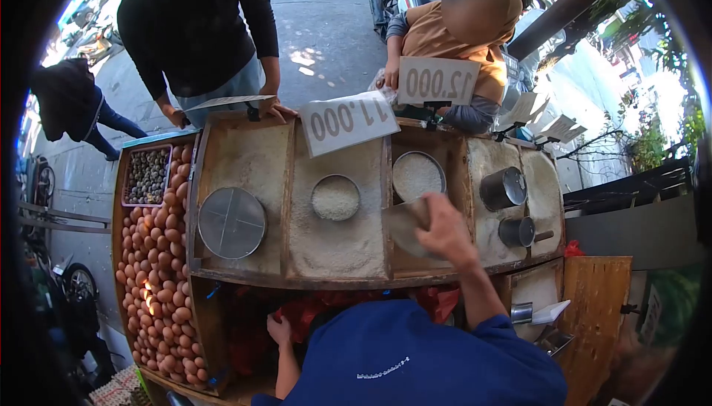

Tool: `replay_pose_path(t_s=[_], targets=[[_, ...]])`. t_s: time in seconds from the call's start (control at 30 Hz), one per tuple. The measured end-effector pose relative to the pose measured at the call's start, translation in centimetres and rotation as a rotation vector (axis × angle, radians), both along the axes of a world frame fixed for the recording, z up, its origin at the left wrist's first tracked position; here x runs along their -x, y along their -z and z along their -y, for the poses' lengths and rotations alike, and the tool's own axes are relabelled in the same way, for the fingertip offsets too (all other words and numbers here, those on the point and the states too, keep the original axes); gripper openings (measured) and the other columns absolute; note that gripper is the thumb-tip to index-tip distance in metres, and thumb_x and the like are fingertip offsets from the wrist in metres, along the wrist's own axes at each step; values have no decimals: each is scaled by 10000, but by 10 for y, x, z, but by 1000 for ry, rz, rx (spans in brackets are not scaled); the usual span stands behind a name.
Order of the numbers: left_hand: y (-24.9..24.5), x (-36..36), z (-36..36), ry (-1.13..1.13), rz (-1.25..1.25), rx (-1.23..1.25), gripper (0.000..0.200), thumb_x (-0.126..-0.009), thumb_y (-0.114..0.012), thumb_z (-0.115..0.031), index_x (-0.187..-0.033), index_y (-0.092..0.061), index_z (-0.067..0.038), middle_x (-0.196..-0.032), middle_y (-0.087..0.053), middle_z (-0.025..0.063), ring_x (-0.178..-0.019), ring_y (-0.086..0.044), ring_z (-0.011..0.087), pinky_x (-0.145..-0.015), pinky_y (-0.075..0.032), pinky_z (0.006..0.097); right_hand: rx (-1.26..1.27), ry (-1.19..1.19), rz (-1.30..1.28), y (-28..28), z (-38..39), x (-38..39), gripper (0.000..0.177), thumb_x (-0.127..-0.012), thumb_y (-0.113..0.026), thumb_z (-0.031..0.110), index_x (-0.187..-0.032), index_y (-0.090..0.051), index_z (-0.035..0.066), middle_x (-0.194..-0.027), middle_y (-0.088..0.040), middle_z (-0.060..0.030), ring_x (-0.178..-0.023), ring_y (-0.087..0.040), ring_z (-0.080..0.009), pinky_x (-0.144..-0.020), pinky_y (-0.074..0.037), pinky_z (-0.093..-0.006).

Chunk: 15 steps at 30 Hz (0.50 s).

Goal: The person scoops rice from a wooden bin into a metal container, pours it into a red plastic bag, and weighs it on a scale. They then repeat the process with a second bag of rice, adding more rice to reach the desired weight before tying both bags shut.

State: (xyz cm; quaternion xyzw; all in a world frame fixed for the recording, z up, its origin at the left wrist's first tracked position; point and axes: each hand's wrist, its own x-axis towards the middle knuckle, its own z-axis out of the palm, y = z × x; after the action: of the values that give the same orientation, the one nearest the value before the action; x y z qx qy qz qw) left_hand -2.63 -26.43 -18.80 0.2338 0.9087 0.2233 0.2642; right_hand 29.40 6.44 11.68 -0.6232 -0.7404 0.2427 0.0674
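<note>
Right hand [447, 232] is clamped on the rear of a metal scoop [404, 224]. The scoop sits over the rice bin [455, 191], just in front of a round bowl [417, 175]. Its long axis runs roughly left-right and the mouth appears to face left, away from the hand. Left hand [279, 329] is below the counter against red bags [326, 308]; whether it grips them cannot be told.

I see a blue shirt [445, 361] on my monitor, short-sleeved, the right sleeve [512, 335] ending at the elbow. A short line of small white lettering [382, 368], too small to read, crosses the cloth. My right hand [445, 232] and left hand [279, 329] are bare.
</note>
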Motion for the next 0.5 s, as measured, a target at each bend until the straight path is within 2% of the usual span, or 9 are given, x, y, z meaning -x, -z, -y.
replay_pose_path(t_s=[0.1, 0.17, 0.23, 0.3, 0.37, 0.4, 0.47, 0.5], targets=[[12, 18, 15, 34, -9, -27, 276, -749, -585, -93, -985, -563, 48, -948, -596, 255, -958, -559, 421, -832, -432, 452, 119, -36, -4, 103, 29, 64, 531, -681, -596, 103, -1183, -428, 49, -1097, -508, -210, -1020, -525, -399, -873, -446, -424], [5, 26, 25, 57, -27, -57, 281, -746, -582, -90, -989, -564, 50, -959, -596, 256, -961, -558, 423, -831, -431, 453, 195, 216, -110, 198, 54, 91, 555, -644, -582, 98, -1175, -435, 44, -1094, -527, -229, -1035, -521, -389, -838, -448, -445], [5, 30, 32, 62, -58, -95, 291, -738, -579, -87, -994, -565, 50, -970, -597, 258, -966, -557, 427, -829, -431, 456, 183, 331, -141, 250, 65, 105, 540, -639, -575, 86, -1161, -446, 35, -1059, -546, -207, -1004, -544, -363, -806, -461, -424], [10, 39, 46, 50, -70, -50, 292, -732, -579, -85, -992, -570, 45, -963, -602, 256, -959, -560, 429, -823, -433, 458, 191, 457, -178, 266, 64, 113, 525, -635, -568, 73, -1146, -457, 25, -1025, -566, -184, -973, -567, -336, -773, -475, -404], [9, 47, 51, 32, -73, 22, 279, -736, -581, -89, -985, -579, 39, -945, -613, 252, -943, -571, 427, -809, -440, 459, 431, 656, -763, 269, 63, 96, 463, -612, -553, 39, -1073, -512, 25, -890, -577, -113, -789, -580, -243, -652, -467, -334], [5, 48, 51, 49, -78, 22, 279, -736, -581, -89, -985, -579, 39, -945, -613, 252, -943, -571, 427, -809, -440, 459, 427, 671, -773, 272, 63, 88, 463, -612, -553, 39, -1073, -512, 25, -890, -577, -113, -789, -580, -243, -652, -467, -334], [-2, 51, 50, -19, -32, -29, 285, -740, -585, -97, -989, -580, 40, -955, -616, 252, -945, -576, 424, -805, -443, 460, 695, 813, -1082, 275, 65, 75, 366, -589, -542, 20, -954, -541, 35, -747, -516, -56, -683, -510, -164, -574, -411, -313], [-3, 54, 48, -24, -13, 3, 294, -739, -595, -102, -991, -576, 48, -965, -617, 252, -956, -579, 419, -812, -444, 459, 725, 876, -1151, 266, 67, 73, 335, -564, -523, -4, -892, -547, 62, -702, -486, -39, -615, -459, -139, -514, -362, -304]])
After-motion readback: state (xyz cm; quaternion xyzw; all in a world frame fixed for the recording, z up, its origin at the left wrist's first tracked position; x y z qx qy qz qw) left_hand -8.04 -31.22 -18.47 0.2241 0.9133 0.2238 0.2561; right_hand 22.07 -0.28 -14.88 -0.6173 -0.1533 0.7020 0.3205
